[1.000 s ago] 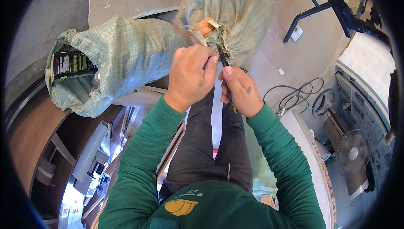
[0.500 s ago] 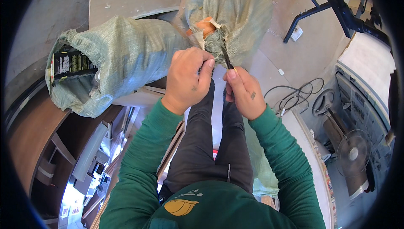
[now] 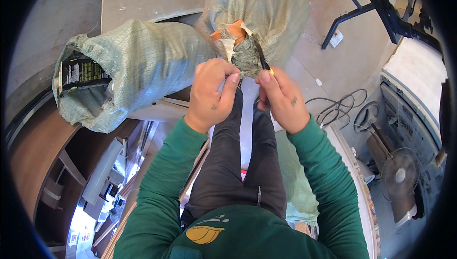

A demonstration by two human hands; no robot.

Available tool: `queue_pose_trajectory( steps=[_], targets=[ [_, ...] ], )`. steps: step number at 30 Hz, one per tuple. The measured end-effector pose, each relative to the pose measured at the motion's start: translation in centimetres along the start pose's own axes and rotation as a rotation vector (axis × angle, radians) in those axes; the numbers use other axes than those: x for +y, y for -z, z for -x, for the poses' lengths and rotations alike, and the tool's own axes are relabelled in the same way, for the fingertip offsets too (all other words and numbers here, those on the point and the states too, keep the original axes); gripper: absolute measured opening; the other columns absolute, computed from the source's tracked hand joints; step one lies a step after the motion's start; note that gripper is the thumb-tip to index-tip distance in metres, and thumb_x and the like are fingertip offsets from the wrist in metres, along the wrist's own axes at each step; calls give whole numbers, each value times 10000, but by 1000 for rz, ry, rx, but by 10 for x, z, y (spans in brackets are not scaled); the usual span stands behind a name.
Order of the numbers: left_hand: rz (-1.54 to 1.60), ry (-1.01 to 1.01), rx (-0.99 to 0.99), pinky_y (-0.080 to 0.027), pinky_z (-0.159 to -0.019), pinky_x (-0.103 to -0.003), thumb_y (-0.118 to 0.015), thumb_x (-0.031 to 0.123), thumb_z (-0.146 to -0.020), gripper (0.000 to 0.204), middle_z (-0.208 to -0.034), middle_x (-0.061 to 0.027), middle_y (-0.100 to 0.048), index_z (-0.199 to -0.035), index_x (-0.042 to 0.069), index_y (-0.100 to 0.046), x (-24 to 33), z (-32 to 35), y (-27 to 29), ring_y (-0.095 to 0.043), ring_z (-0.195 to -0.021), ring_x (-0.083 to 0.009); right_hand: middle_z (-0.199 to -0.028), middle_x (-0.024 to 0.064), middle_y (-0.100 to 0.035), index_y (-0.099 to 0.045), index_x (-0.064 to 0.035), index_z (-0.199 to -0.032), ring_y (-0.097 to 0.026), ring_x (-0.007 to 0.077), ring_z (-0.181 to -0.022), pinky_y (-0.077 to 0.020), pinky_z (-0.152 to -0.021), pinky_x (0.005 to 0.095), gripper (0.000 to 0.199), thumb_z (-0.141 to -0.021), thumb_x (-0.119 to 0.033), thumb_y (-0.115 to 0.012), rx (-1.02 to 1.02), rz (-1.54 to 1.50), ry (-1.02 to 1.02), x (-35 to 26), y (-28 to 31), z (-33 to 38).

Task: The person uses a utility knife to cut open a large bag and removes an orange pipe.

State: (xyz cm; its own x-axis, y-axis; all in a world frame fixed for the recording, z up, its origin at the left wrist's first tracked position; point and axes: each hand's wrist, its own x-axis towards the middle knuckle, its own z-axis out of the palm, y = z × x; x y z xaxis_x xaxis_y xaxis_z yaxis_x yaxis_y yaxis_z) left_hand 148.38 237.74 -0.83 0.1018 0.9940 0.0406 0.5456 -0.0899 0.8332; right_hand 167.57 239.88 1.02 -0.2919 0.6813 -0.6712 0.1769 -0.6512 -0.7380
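A pale green woven sack (image 3: 278,9) lies in front of my legs, its gathered mouth torn and frayed toward me. Orange material (image 3: 234,31) shows through the opening. My left hand (image 3: 212,95) pinches the ragged edge of the mouth between thumb and finger. In my right hand (image 3: 288,99) is a narrow dark knife (image 3: 261,55) with a bit of yellow by the thumb. Its blade points up and away, lying along the right side of the frayed fabric. My right fingertips are partly hidden under the hand.
To the left a second woven sack (image 3: 152,64) lies on its side, with a black printed box (image 3: 84,72) in its mouth. A brown shelf unit (image 3: 45,149) stands lower left. Rightward are a black metal frame (image 3: 352,14), a coiled cable (image 3: 338,109) and a fan (image 3: 400,173).
My right hand and the knife have shifted slightly right and down. The frayed sack mouth is more exposed, and the orange material shows differently. My left hand keeps its pinch, a little lower.
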Motion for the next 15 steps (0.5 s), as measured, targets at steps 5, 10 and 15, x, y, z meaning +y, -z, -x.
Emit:
queue_pose_trajectory(
  steps=[5,10,15],
  targets=[
    [176,202,166,-457,-769,-320,-625,35,-903,58,-875,-106,-602,-950,6,-610,3,3,0,-577,-833,-232,-640,36,-542,-599,0,-879,-567,117,-541,-473,-522,304,472,-994,-457,-574,-127,95,-242,30,-7,17],
    [94,79,82,-462,-759,-324,-639,25,-885,63,-863,-105,-600,-944,9,-622,-4,5,2,-577,-824,-230,-706,42,-536,-599,0,-872,-559,125,-641,-469,-592,320,346,-889,-310,-753,174,58,-1,27,2,26],
    [36,-37,27,-488,-780,-373,-669,-11,-821,94,-895,-132,-644,-908,21,-660,10,1,-11,-610,-851,-302,-748,163,-601,-589,21,-864,-605,320,-708,-479,-657,407,425,-762,-321,-820,344,611,500,-6,10,-44]
  ],
)
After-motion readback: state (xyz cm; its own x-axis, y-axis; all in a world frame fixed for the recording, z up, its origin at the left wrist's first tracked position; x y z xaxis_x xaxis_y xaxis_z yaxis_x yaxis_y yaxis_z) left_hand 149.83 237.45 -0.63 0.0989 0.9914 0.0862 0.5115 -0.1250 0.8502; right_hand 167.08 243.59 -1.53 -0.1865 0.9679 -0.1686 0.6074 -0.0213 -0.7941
